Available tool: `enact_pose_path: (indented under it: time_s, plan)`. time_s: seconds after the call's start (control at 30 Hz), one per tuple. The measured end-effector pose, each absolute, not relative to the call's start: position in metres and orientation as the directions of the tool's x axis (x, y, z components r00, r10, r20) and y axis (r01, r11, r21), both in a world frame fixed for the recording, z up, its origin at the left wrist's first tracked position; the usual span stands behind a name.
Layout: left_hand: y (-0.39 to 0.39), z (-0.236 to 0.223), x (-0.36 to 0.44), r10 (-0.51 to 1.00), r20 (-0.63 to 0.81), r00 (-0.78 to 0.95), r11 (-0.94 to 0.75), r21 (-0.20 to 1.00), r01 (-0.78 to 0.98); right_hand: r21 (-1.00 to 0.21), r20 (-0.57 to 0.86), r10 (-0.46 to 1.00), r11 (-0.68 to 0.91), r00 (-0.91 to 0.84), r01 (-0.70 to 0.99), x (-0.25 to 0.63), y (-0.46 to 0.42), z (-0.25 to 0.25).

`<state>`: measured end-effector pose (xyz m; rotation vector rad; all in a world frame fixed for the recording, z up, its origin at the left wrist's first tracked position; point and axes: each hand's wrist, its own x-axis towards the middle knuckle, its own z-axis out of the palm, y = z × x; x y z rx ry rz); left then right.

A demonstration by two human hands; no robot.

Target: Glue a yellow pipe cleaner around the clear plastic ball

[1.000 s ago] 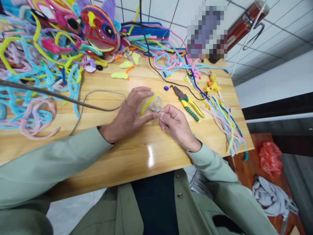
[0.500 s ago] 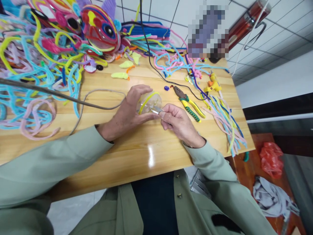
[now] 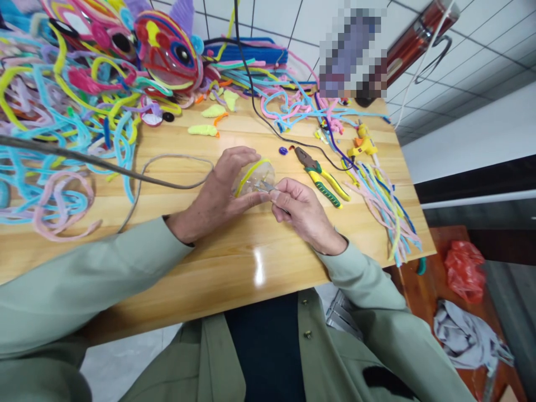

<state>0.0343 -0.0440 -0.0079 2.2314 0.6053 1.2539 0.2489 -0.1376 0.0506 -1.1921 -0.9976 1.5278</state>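
My left hand [image 3: 220, 187] is curled around a clear, rounded plastic piece [image 3: 268, 172] with a yellow fuzzy strip [image 3: 254, 170] along it. In my right hand [image 3: 304, 209] a small pointed metal tool [image 3: 266, 186] is pinched between thumb and fingers. Its tip lies against or just inside the plastic piece, beside my left thumb; which of the two I cannot tell, nor can I make out the tool's exact kind. Pliers [image 3: 320, 177] with green and yellow handles rest to the right of my hands, near a small dark blue coil [image 3: 283, 151].
Tangled pipe cleaners [image 3: 79, 139] and a colourful decorated mask-like figure [image 3: 170, 50] fill the left back. A yellow glue gun [image 3: 363, 143] sits at right, above a bundle of pipe cleaners [image 3: 387, 206]. A black cable [image 3: 268, 124] and a grey cord [image 3: 176, 156] cross the wooden table [image 3: 226, 262].
The metal tool has turned slightly, its tip now pointing further up and into the plastic piece. My left thumb reaches closer to my right fingers. Both grips stay the same.
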Motion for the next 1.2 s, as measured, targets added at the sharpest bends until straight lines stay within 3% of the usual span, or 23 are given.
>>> enact_pose_path:
  time_s: [0.33,0.53,0.8,1.03,1.2]
  plan:
    - [-0.047,-0.009,0.035,0.604,0.629,0.489,-0.763,0.634,0.127,-0.963,-0.182,0.982,-0.189,-0.051,-0.191,0.241,-0.141,0.048]
    - [-0.045,-0.015,0.036,0.562,0.69,0.456,-0.807,0.577,0.121,-0.961,-0.186,0.982,-0.188,-0.031,-0.201,0.237,-0.143,0.045]
    - [-0.056,-0.01,0.037,0.604,0.631,0.487,-0.773,0.612,0.167,-0.965,-0.171,0.985,-0.164,0.021,-0.203,0.235,-0.141,0.045]
    - [-0.048,-0.015,0.034,0.611,0.618,0.494,-0.764,0.624,0.165,-0.964,-0.185,0.983,-0.182,0.0,-0.195,0.248,-0.137,0.06]
    - [-0.041,-0.018,0.034,0.601,0.644,0.472,-0.782,0.596,0.183,-0.959,-0.214,0.971,-0.23,-0.107,-0.168,0.254,-0.135,0.058]
